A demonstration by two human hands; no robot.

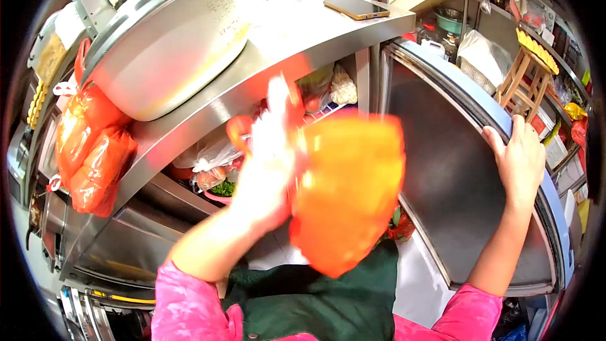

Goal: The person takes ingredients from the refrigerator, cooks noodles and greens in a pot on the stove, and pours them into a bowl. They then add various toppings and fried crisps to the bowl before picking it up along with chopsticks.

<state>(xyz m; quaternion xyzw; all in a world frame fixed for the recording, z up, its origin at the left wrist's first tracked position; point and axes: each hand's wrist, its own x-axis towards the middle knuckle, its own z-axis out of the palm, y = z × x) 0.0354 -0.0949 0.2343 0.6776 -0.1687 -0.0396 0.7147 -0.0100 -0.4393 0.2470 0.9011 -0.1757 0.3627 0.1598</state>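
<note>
My left hand (271,161), smeared by motion, is closed on a full red-orange plastic bag (347,192) that swings in front of my dark green apron (303,306). What the bag contains is hidden. Over on the right, the fingers of my right hand (521,161) curl over the top edge of an open fridge door (464,158) with a dark inner panel. Behind my left hand the fridge compartment stands open, holding bagged food (211,155) and green leaves (224,188) in a pink basket (218,199).
A large metal pot (170,50) rests on the steel counter (278,63), with a phone (356,7) farther along it. Another red bag (95,145) hangs at the counter's left end. Beyond the door are a wooden stool (527,76) and crowded shelves (562,107).
</note>
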